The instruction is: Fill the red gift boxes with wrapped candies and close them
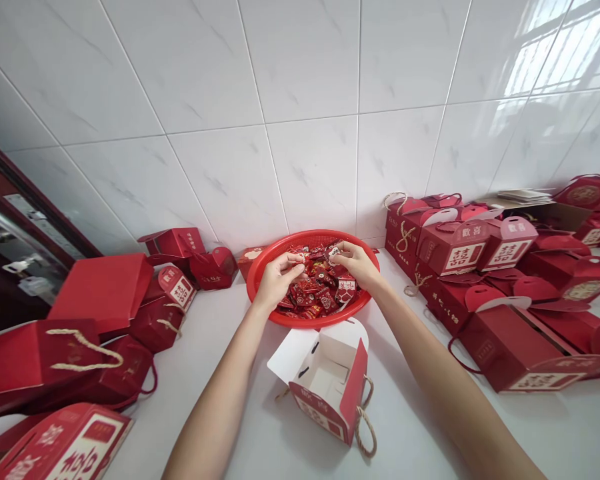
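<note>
A red plastic basket [260,301] full of small red wrapped candies [325,297] stands against the wall. Over its left side, my left hand [281,279] is closed, with a small red-and-white wrapped candy pinched at the fingertips. My right hand [356,264] reaches over the basket's right side, its thumb and fingers closed on a pale-and-red wrapped candy [335,253]. In front of the basket, between my forearms, sits an open red gift box [359,383]. Its white inside shows no contents, its flaps are spread, and rope handles hang at its sides.
Closed red gift boxes [510,333] are crowded and stacked on the right. More red boxes [100,293] stand on the left, some with cream rope handles. A white tiled wall [310,167] rises behind the white tabletop [405,427]. A dark door frame [10,173] with keys is at far left.
</note>
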The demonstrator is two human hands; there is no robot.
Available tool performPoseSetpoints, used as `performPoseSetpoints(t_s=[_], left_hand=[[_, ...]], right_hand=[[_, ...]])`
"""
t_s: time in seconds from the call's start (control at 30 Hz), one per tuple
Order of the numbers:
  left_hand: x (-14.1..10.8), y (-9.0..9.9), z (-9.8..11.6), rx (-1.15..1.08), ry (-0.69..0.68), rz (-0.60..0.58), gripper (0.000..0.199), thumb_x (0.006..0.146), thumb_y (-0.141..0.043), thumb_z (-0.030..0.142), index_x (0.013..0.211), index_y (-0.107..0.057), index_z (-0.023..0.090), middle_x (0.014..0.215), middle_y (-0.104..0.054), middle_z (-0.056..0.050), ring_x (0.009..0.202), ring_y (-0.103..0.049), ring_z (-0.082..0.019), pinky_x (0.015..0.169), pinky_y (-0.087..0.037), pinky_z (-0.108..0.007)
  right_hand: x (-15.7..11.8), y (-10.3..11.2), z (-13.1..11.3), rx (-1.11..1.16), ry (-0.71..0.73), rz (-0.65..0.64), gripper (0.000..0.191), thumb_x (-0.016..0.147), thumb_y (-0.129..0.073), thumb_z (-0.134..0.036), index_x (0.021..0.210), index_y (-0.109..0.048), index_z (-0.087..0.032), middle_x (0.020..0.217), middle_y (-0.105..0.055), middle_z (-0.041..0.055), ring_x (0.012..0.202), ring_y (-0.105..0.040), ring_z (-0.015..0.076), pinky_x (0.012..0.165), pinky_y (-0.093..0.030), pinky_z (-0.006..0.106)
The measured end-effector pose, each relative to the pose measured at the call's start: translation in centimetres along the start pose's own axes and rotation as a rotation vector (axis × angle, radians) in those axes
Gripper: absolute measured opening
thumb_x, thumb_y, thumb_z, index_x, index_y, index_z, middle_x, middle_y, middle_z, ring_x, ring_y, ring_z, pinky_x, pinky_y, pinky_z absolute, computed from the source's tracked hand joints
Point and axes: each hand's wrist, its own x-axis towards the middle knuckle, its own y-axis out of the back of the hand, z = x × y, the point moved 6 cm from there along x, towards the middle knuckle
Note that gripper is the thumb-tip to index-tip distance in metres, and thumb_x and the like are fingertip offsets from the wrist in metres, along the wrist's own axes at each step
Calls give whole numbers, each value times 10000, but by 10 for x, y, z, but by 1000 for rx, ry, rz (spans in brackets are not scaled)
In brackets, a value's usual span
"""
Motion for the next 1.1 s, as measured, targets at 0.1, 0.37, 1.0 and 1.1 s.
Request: performPoseSetpoints(t_s=[0.1,0.37,1.0,1.1], left_hand=[[-3,0,10,12,-65,10,358,646,-806,454,841,-681,182,951,-747,-52,906,-719,-240,882,-576,-399],[-7,-7,20,45,-117,-72,298,698,-772,375,912,-703,179,1040,-753,-79,1060,-688,-267,989,-533,-422],[-7,-14,7,34,-10,-195,475,597,-855,264,1038,-702,177,1127,-726,-70,940,-717,-236,835,-620,-383],[-6,-14,7,33,-1,-179,461,581,-862,267,1010,-717,178,1127,-729,-66,927,-713,-226,828,-615,-373]], right_hand=[[-3,-7,3,20,-108,-89,313,678,-711,-368,876,-517,-220,745,-642,-30,601,-651,153,541,-491,262],[-8,-14,-1,87,-151,-257,382,658,-775,-360,892,-513,-211,729,-692,-19,602,-673,146,516,-481,229],[-9,-18,-4,80,-70,-343,413,552,-801,-152,895,-577,-196,591,-642,-66,542,-619,132,534,-511,241],[-9,-18,-5,74,-64,-313,376,550,-783,-148,849,-562,-199,577,-630,-71,519,-609,130,523,-493,238]])
